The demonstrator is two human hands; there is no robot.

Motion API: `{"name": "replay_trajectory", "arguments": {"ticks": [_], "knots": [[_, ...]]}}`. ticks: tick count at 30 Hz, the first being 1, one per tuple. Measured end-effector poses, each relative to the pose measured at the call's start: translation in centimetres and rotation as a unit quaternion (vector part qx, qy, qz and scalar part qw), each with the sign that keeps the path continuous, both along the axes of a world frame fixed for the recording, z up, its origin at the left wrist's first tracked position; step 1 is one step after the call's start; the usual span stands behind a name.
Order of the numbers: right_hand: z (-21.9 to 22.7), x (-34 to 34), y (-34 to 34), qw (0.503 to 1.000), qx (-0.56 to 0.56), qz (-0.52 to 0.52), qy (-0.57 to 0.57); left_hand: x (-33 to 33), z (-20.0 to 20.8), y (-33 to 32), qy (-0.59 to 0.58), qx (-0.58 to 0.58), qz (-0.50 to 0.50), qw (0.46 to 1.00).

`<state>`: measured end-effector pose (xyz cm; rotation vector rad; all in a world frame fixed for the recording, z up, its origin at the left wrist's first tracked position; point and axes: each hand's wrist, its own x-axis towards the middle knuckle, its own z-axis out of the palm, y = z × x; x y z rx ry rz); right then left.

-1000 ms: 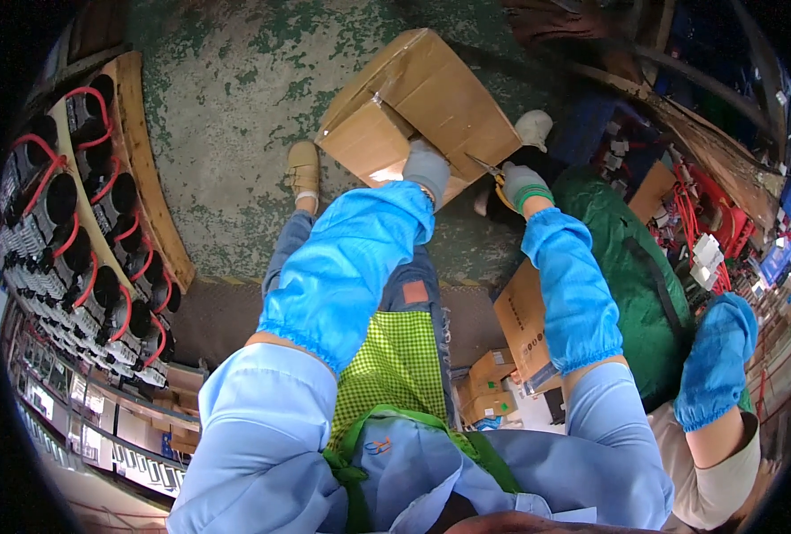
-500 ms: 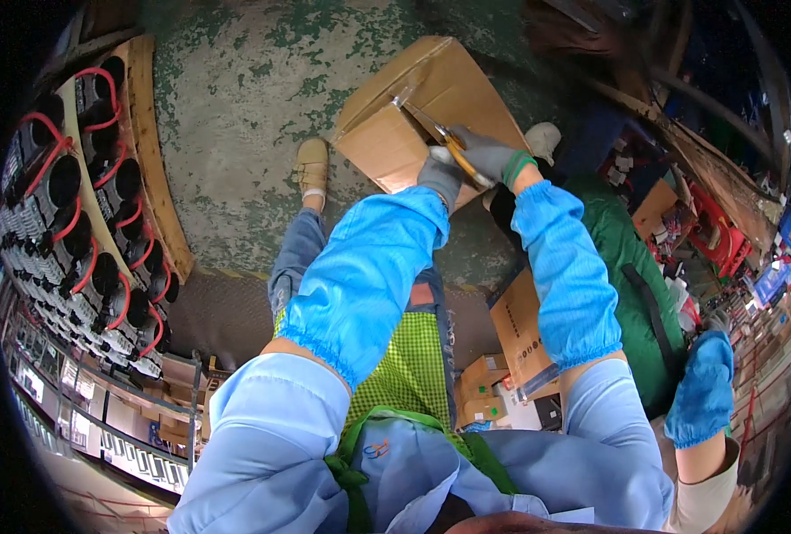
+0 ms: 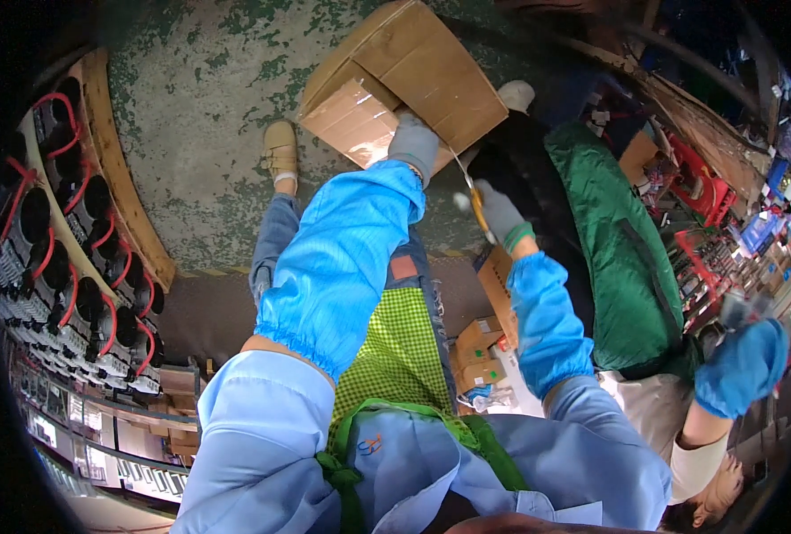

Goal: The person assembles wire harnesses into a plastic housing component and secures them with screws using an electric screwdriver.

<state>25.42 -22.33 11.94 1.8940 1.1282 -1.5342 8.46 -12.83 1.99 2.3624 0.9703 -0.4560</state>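
A brown cardboard box [image 3: 453,76] with shiny tape on one flap is in front of me, over the floor. My left hand [image 3: 413,144], in a grey glove, grips its near edge, with the fingertips hidden in the gap beside the flap. To the right of the box, my right hand [image 3: 500,214], also gloved in grey, is closed around a yellow-handled blade tool [image 3: 477,206]. Its thin metal blade points up and left towards the box's near corner. I cannot tell whether the tip touches the cardboard.
At left, a wooden-edged rack [image 3: 137,187] holds black round parts with red tubing. A co-worker's blue sleeve [image 3: 741,369] and green garment [image 3: 622,258] are close on my right. Smaller cartons [image 3: 480,351] lie near my feet. Cluttered shelving [image 3: 698,178] is at far right.
My right hand has drawn the tool away from the box, down and right. My left hand has stayed at the box, which now appears higher and further left. The co-worker's arm has shifted.
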Motion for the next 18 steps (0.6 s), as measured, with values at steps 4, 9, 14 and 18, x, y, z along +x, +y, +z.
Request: {"name": "replay_trajectory", "arguments": {"ticks": [4,9,14,18], "knots": [[-3.2,2.9,-6.9,0.974,-0.149,-0.135,-0.102,0.8,1.3,-0.4,0.028,-0.014,-0.015,0.999],[-6.8,3.5,-4.0,0.962,-0.177,-0.206,-0.031,0.4,2.5,0.0,0.044,-0.008,-0.018,0.999],[-5.1,3.5,2.6,0.956,-0.276,-0.045,-0.090,0.4,3.3,0.2,0.053,-0.015,-0.036,0.998],[-5.2,3.5,2.3,0.973,-0.194,-0.076,-0.101,-1.2,6.7,0.4,0.074,-0.100,-0.057,0.991]]}}
